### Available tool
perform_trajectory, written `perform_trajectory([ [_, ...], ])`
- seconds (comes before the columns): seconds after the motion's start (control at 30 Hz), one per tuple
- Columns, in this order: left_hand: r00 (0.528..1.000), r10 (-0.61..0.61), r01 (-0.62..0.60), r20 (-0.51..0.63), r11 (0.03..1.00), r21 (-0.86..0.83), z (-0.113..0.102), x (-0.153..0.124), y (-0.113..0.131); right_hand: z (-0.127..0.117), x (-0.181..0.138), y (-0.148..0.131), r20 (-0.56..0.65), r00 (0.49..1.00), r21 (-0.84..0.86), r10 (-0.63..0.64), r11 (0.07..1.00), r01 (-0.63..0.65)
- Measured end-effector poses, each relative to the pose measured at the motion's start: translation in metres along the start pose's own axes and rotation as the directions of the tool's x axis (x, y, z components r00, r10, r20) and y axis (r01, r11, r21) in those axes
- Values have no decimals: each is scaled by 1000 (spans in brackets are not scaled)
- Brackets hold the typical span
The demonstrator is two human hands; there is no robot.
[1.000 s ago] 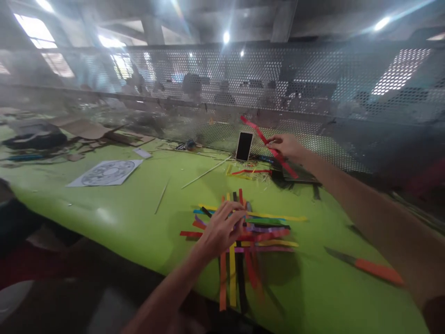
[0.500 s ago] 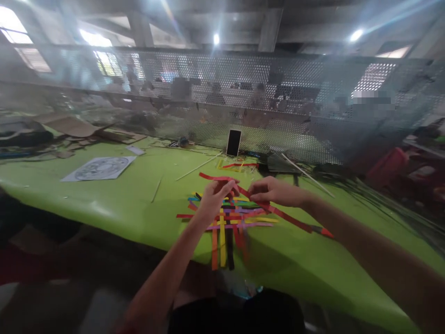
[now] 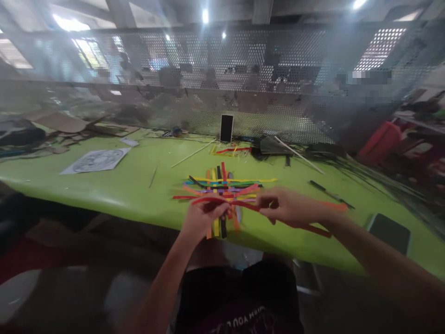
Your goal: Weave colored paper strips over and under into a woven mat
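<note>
A long red strip [image 3: 245, 204] stretches between my two hands, close above the front of a mat of woven coloured strips [image 3: 214, 184]. The fingers of my left hand [image 3: 205, 215] are closed around its left part. My right hand [image 3: 285, 206] pinches the strip further right, and its tail runs out beneath the wrist. In the mat, yellow, blue, black, purple and red strips lie crosswise over and under orange, yellow, black and red ones. My left hand hides part of the mat's front edge.
On the green table [image 3: 153, 185] lie a printed sheet [image 3: 95, 160] at left and a craft knife or pen [image 3: 323, 189] at right. A dark flat device [image 3: 389, 233] sits near the right edge. A phone [image 3: 226, 128] leans against the perforated metal screen [image 3: 194, 121].
Both hands have come down and nearer with the red strip, from over the mat's back part to its front. The back of the mat now shows. My view has tilted downward.
</note>
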State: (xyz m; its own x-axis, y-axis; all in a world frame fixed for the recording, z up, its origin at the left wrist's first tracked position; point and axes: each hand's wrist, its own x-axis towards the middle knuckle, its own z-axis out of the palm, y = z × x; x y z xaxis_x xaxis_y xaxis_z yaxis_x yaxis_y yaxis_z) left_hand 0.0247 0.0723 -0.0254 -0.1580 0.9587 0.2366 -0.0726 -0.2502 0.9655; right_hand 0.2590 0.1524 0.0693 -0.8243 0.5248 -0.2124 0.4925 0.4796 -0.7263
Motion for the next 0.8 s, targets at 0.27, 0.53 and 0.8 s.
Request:
perform_trajectory([
  [0.27,982,-125,134,142,989,-55,8,-83,10,80,-28,-8,-6,1000,307,-15,952,16],
  [0.53,983,133,-152,129,977,149,30,-123,-17,151,-58,14,-203,978,-7,-44,999,44],
  [0.8,904,363,-409,226,889,206,26,-127,-36,177,-55,28,-240,966,-123,-92,990,64],
])
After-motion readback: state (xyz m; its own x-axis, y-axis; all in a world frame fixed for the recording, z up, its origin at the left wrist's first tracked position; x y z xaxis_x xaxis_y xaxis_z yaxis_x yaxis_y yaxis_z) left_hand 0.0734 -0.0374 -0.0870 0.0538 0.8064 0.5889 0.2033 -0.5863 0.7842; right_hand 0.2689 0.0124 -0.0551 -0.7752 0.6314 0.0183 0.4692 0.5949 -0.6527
